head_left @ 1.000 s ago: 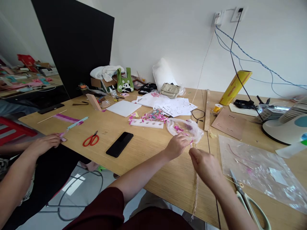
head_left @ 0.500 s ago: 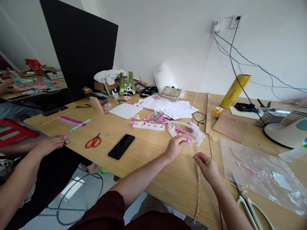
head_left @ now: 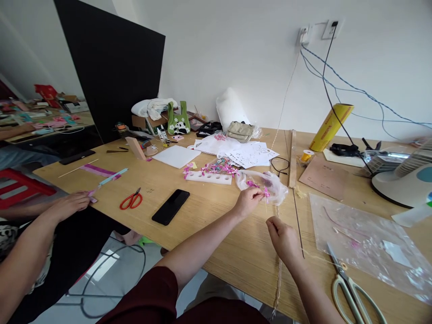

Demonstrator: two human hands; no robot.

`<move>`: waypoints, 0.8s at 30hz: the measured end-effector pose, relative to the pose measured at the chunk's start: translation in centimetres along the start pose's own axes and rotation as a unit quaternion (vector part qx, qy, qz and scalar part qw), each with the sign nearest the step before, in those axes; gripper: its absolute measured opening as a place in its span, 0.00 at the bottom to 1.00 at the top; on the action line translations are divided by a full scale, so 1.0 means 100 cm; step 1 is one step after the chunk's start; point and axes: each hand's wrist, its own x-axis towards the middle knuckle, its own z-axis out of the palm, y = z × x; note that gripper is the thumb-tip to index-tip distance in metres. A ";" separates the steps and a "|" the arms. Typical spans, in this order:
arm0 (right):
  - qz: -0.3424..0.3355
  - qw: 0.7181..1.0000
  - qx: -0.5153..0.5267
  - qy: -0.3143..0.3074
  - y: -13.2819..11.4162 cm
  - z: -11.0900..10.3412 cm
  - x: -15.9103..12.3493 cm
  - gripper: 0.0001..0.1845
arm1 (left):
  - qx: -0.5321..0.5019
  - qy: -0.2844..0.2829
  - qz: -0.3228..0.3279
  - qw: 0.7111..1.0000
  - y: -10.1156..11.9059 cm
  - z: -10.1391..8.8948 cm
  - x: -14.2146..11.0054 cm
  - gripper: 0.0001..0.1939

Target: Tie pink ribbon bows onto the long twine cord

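Note:
My left hand is closed in a pinch on a small pink ribbon flower, held over the near edge of a clear plastic bag. From the flower a fine pale thread runs down to my right hand, whose fingers are closed on it. A stretch of thin yellowish thread shows to the right of that wrist. Below my right hand, a braided cord hangs toward the table's front edge. More pink flowers lie behind a white foam strip with holes.
Large scissors and a clear plastic sheet lie right. A black phone and red-handled scissors lie left. A co-worker's hand holds ribbon at the left edge. A fan stands right; papers lie behind.
My right hand has shifted slightly left and turned, its fingers still closed. My left hand with the pink flower has hardly moved. The yellowish thread at the right wrist shows differently.

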 end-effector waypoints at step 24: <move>0.020 0.993 0.114 -0.018 0.040 -0.018 0.032 0.14 | -0.001 -0.008 0.141 0.990 0.026 -0.005 -0.022 0.08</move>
